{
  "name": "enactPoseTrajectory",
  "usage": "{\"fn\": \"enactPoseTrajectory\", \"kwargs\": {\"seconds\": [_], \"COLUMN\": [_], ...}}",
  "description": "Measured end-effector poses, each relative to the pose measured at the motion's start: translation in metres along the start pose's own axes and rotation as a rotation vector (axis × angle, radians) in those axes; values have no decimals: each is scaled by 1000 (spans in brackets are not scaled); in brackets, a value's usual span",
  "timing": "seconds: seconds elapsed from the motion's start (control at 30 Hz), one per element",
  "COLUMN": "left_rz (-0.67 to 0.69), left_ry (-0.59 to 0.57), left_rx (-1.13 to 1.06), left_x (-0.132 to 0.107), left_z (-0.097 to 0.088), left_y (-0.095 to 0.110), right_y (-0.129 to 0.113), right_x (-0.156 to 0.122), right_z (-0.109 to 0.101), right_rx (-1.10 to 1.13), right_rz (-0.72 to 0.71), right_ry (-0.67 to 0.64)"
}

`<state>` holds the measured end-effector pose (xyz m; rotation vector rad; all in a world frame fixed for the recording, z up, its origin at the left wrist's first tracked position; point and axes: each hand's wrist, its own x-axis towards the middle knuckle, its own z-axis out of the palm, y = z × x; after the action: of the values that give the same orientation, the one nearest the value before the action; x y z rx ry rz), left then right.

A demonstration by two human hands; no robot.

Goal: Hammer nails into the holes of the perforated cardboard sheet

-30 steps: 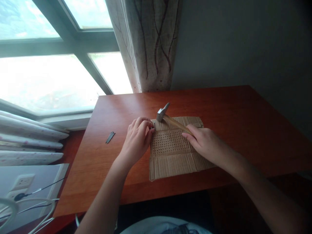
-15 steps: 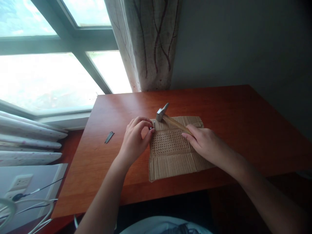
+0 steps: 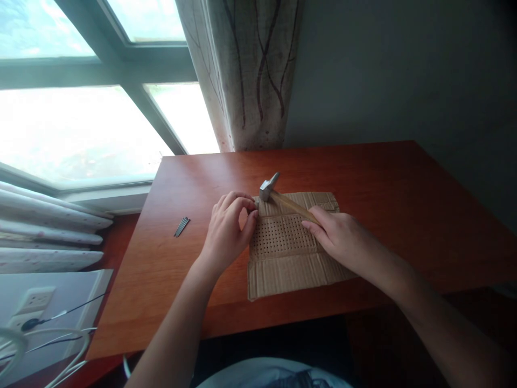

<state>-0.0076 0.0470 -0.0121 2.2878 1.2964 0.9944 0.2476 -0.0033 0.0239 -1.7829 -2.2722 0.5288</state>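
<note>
A flat piece of cardboard (image 3: 291, 269) lies on the red-brown desk (image 3: 363, 183), with a grid of small holes punched in its middle. My left hand (image 3: 228, 231) is at the cardboard's far left corner, thumb and forefinger pinched on a nail that is too small to see clearly. My right hand (image 3: 343, 240) grips the wooden handle of a hammer (image 3: 283, 198). The metal head (image 3: 268, 187) hovers just above the pinched fingers.
A small bundle of loose nails (image 3: 181, 226) lies on the desk to the left. A patterned curtain (image 3: 246, 75) hangs behind the desk beside a bright window (image 3: 81, 129). A power strip and cables (image 3: 32, 312) sit at lower left.
My left thumb and forefinger have closed tighter at the cardboard's corner. The hammer and my right hand have barely moved.
</note>
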Motion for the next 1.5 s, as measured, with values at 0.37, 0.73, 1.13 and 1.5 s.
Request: {"fn": "enactPoseTrajectory", "kwargs": {"seconds": [0.37,0.73,1.13,1.5], "left_rz": [-9,8,11,-11], "left_ry": [-2,6,47,48], "left_rx": [-74,-86,-95,-159], "left_x": [-2,-3,-7,-6], "left_z": [-1,1,4,7], "left_y": [-6,-8,-7,-7], "right_y": [1,2,4,0], "right_x": [0,-1,-1,-1], "right_z": [2,3,3,1], "right_rx": [-2,-1,-2,-4], "right_rz": [-4,-1,-22,2], "right_ry": [6,13,27,-7]}}
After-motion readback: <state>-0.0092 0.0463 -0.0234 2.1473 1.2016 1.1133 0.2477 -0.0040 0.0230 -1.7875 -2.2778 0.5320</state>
